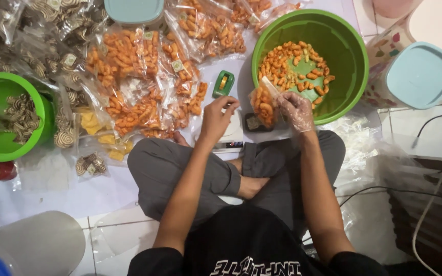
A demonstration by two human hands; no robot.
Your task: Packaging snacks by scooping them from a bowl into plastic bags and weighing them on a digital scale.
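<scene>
Head view: snack bag (263, 106) beside bowl rim (256, 61)

A small clear bag (263, 106) of orange curled snacks stands upright, open-topped, beside the green bowl's (344, 97) near rim.

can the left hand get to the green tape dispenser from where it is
Probably yes: the left hand is just below the tape dispenser, with only bare white mat between them.
</scene>
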